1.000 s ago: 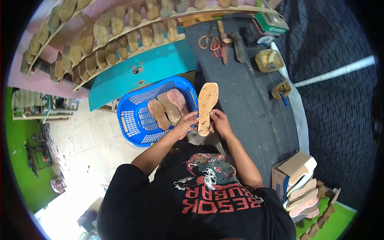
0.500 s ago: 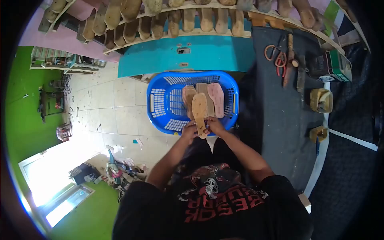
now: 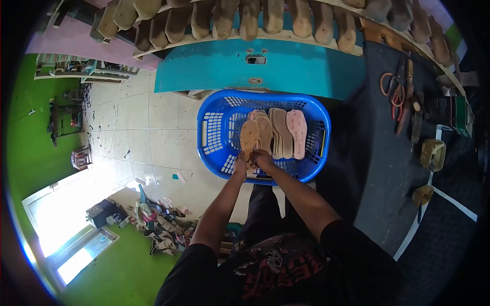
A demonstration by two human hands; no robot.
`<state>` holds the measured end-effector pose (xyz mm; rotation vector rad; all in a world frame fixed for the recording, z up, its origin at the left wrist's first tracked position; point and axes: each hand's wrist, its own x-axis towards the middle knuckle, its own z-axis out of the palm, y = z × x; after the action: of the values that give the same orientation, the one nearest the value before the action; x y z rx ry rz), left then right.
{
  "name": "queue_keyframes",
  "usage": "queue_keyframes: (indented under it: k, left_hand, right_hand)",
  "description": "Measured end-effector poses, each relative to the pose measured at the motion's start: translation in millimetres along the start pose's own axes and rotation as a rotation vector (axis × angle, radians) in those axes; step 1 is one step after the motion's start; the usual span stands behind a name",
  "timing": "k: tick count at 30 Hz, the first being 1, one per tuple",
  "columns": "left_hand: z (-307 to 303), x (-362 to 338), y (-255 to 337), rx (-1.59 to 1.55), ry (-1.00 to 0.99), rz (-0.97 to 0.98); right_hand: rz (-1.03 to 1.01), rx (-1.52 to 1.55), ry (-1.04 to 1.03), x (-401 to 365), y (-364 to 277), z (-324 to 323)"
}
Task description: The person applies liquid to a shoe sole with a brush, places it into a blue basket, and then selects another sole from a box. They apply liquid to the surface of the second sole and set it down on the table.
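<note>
The black shirt (image 3: 275, 275) and the bare forearms are nearest, reaching forward to the basket's near side. The left hand (image 3: 239, 165) and the right hand (image 3: 264, 160) are close together, both clamped on the near end of a tan sole (image 3: 249, 133); the exact finger grip is too small to tell. That sole has just come from beside the table to inside the blue basket (image 3: 255, 94), so it now lies in line with the other soles, though not yet let go.

Just right of it, seemingly touching, is a brown sole (image 3: 265, 133), then a layered stack (image 3: 282, 133) and a pink sole (image 3: 296, 133). This close neighbour and the basket's near wall, under the wrists, leave the hands little room on those sides.

To the right, the dark table (image 3: 380, 168) carries scissors (image 3: 398, 96), red pliers (image 3: 396, 111) and a tub (image 3: 434, 154). To the left, a heap of scraps (image 3: 163, 224) lies on the tiled floor (image 3: 127, 143). Beyond the basket are a teal panel (image 3: 204, 69) and a shelf of wooden foot forms (image 3: 274, 20).
</note>
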<state>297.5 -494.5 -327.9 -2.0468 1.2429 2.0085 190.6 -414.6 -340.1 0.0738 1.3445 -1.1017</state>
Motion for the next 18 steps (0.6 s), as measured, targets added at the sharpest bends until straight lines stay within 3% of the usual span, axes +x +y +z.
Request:
queue_keyframes:
  k: [6,9,12,15,18]
  left_hand:
    - [-3.5,23.1,42.3,0.020,-0.021,0.002]
    - [-11.2,71.7,31.4,0.024,-0.076,0.069]
    - [-27.0,135.4,2.6,0.103,-0.120,0.082]
    - [-34.8,150.4,-21.0,0.228,-0.105,0.046]
    - [-28.5,148.7,-15.1,0.340,-0.065,0.042]
  right_hand:
    - [-0.019,-0.025,-0.025,63.7,-1.3,22.3]
    - [-0.092,-0.205,0.029,70.7,-24.6,29.8]
    - [-0.258,-0.067,0.017,129.3,26.2,24.4]
    - [0.024,0.009,-0.004,106.9,10.7,12.8]
    - [0.105,-0.247,-0.032,83.8,15.7,1.3]
